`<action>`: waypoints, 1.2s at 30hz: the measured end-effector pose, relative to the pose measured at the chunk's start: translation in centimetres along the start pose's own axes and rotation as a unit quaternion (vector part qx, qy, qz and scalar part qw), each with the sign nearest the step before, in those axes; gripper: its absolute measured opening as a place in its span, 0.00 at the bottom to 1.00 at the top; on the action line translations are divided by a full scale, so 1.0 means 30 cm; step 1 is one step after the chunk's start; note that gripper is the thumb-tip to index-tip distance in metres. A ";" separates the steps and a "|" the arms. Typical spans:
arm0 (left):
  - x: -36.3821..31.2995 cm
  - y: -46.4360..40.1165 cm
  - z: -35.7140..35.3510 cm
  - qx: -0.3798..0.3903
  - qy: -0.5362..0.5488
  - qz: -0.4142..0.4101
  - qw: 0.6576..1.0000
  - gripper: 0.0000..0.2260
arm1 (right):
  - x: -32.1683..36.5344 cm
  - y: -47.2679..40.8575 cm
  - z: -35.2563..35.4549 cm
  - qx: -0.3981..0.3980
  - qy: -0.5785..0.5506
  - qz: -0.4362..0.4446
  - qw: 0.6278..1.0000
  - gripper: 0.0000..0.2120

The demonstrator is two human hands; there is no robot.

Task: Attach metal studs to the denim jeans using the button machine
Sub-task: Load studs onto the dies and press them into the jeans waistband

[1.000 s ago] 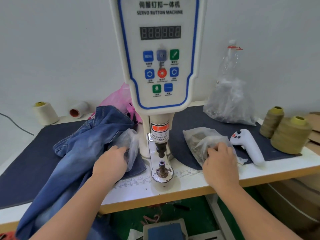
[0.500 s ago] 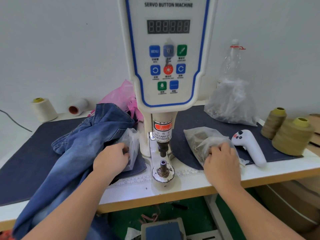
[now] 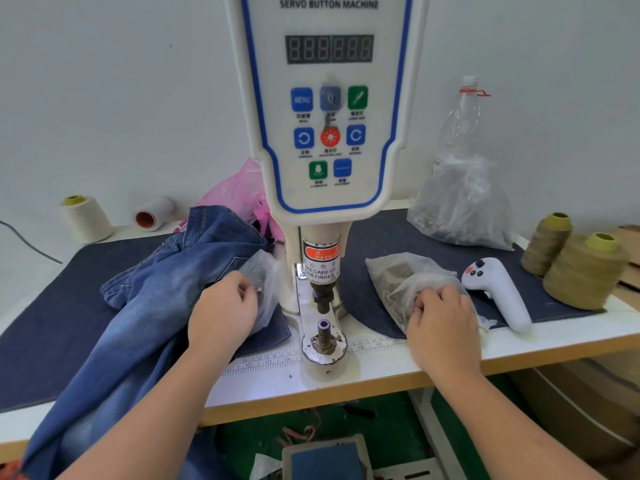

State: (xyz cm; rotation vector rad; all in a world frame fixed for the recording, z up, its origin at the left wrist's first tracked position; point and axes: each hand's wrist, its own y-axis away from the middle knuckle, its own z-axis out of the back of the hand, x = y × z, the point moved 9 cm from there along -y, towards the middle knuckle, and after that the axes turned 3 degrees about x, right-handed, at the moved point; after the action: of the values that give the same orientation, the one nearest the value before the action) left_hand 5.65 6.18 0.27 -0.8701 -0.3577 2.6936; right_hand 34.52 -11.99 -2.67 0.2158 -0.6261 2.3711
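On the front of the tall white, blue-trimmed button machine (image 3: 329,109) in my head view I read "SERVO BUTTON MACHINE" above a dark six-digit display, a blue key marked "MENU", and lower down a red "WARNING" sticker with "TAKE CARE OF YOUR FINGER". A printed ruler (image 3: 270,362) along the white bench (image 3: 554,344) shows 12, 13, 14 and, past the machine's base, 18, 19, 20.

Compared with half a second ago the view has tipped a little lower; both hands have stayed at their bags, and the left one has come slightly out of its bag.

My left hand (image 3: 221,315) rests on the crumpled blue denim jeans (image 3: 145,306), which lie left of the machine and hang over the bench's front edge; its fingers (image 3: 244,289) are curled and pinch a small metal stud (image 3: 258,289) at the mouth of a small clear plastic bag (image 3: 265,282). My right hand (image 3: 441,327) has curled fingers dug into a second clear plastic bag of brownish metal pieces (image 3: 398,278); whether they hold a piece I cannot tell. A white handheld controller with a red button (image 3: 498,292) lies just right of that bag.
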 end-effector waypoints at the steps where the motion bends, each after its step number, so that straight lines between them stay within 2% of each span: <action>1: -0.011 0.019 0.027 -0.031 0.037 -0.006 0.999 0.06 | 0.000 0.001 0.000 -0.001 -0.001 0.000 1.000 0.05; 3: -0.050 0.059 0.064 -0.062 0.090 -0.030 0.994 0.07 | 0.000 0.001 0.001 -0.002 -0.001 0.001 1.000 0.05; 5: -0.100 0.095 0.079 -0.056 0.134 -0.053 0.988 0.09 | 0.004 0.000 0.003 -0.002 -0.001 0.003 1.000 0.05; 10: -0.197 0.177 0.025 0.033 0.259 -0.047 0.964 0.09 | 0.002 0.005 0.012 -0.007 -0.030 0.001 1.000 0.05; 15: -0.198 0.219 -0.054 0.122 0.354 0.016 0.927 0.06 | 0.005 0.009 0.022 -0.015 -0.048 0.008 0.999 0.04; 23: -0.215 0.248 -0.094 0.200 0.380 0.024 0.903 0.09 | 0.003 0.014 0.029 -0.022 -0.063 0.010 0.998 0.04; 31: -0.229 0.258 -0.105 0.218 0.405 0.040 0.887 0.10 | 0.000 0.011 0.025 -0.018 -0.067 0.005 0.998 0.05; 36: -0.224 0.262 -0.117 0.235 0.402 0.046 0.884 0.16 | 0.002 0.011 0.025 -0.019 -0.068 0.005 0.997 0.04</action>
State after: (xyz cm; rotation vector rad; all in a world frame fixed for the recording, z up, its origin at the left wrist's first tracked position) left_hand 11.45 -2.93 -1.44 -1.7124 0.5053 2.0653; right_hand 34.25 -12.54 -2.11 0.3594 -0.7379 2.3667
